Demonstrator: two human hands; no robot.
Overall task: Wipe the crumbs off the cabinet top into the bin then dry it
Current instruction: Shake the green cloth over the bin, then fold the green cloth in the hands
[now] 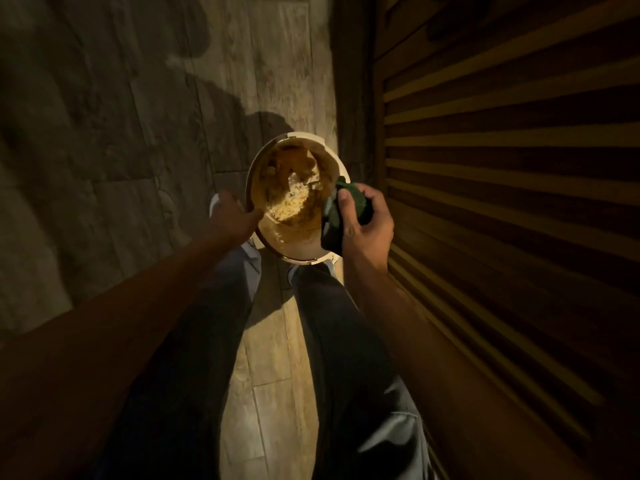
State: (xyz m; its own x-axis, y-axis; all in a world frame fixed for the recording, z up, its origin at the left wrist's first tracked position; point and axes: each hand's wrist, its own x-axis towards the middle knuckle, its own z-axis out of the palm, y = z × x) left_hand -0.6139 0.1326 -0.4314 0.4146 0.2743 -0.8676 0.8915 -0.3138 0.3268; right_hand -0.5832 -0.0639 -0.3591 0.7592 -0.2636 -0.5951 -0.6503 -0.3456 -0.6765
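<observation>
A round pale bin (330, 157) stands on the wooden floor in front of my feet, its mouth tilted toward me, with light crumbs and scraps (291, 200) inside. My left hand (230, 216) holds the bin's left rim. My right hand (363, 223) grips a bunched dark green cloth (334, 220) over the bin's right rim. The cabinet top is out of view.
A slatted wooden cabinet front (502, 168) rises close on the right. My legs in dark trousers (329, 341) fill the lower middle, with a shoe (215, 204) beside the bin. Wood-plank floor (121, 133) spreads to the left, in dim light.
</observation>
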